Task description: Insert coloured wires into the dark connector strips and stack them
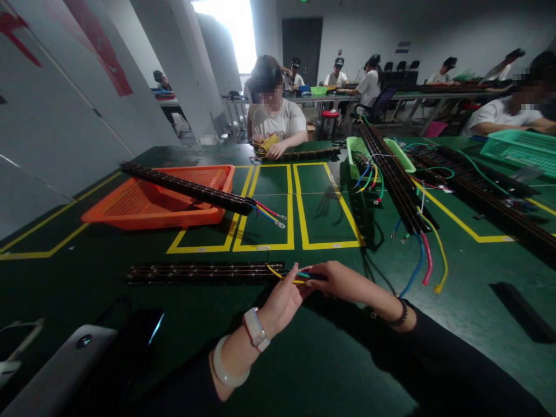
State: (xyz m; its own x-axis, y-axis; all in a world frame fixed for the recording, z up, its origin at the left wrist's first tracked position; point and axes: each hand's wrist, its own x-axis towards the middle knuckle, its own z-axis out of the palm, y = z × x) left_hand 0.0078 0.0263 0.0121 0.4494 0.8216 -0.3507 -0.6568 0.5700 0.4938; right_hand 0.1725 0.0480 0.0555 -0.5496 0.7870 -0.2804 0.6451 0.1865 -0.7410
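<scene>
A long dark strip assembly (204,271) lies across the green table in front of me, with coloured wires (304,274) at its right end. My left hand (284,298) is closed around these wires close to the strip's end, thumb pointing up. Just to its right, my right hand (334,281) pinches the same bundle, its fingers bent over the wires. The hands touch or nearly touch. Yellow, green and blue wires show between them; the wire ends are hidden by the fingers.
An orange basket (160,220) at the left carries another wired strip (186,188). At the right, a bundle of strips (388,174) leans on a green basket (403,156). A phone (65,370) lies front left. A person (280,119) works across the table (330,359).
</scene>
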